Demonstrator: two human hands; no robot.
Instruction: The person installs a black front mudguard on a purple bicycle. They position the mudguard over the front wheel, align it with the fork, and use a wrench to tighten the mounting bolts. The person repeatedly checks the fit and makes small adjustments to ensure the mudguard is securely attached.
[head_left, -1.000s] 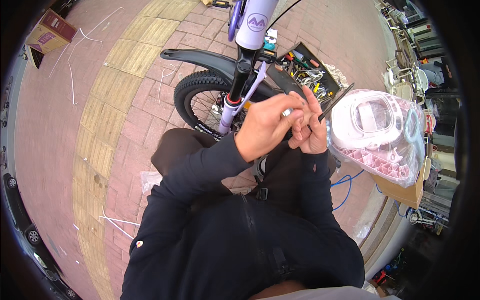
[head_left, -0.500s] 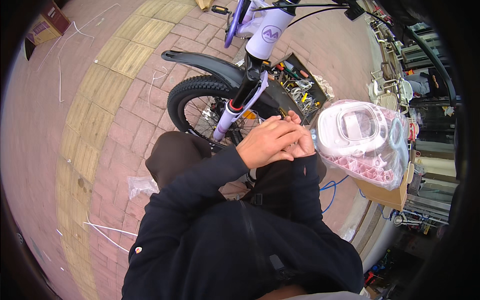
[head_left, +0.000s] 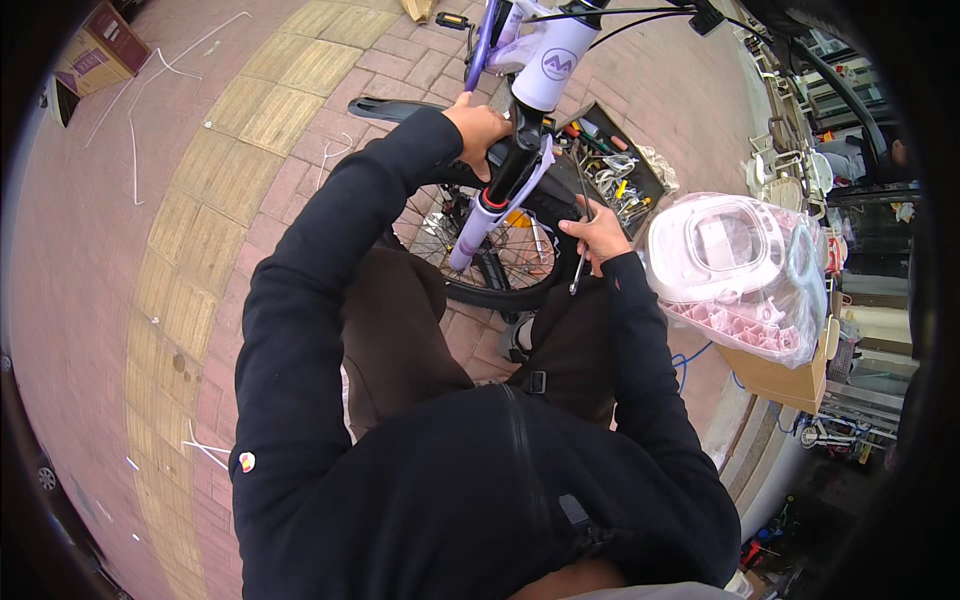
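We look down past our navy zipped jacket [head_left: 450, 480] and dark brown trousers [head_left: 395, 315] at the front of a lilac-framed bicycle [head_left: 545, 75], standing just ahead of our knees. Our left hand [head_left: 480, 135] reaches to the glossy black upper fork tube [head_left: 513, 170], just above a black-tyred spoked wheel [head_left: 490, 298]; its thumb points down toward us and the other fingers go behind the tube, so we cannot tell how firmly they press. Our right hand [head_left: 598, 237], right of the fork and over the wheel's near side, has its fingers pinching a long, slim metal tool [head_left: 576, 275] whose silvery end points down toward our lap. Beyond that hand, a dark open toolbox [head_left: 645, 168] of jumbled hand tools rests on pink brick paving [head_left: 285, 190]. To the right, a clear plastic bag of white and pink plastic parts [head_left: 690, 255] sits on a brown cardboard box [head_left: 775, 378]
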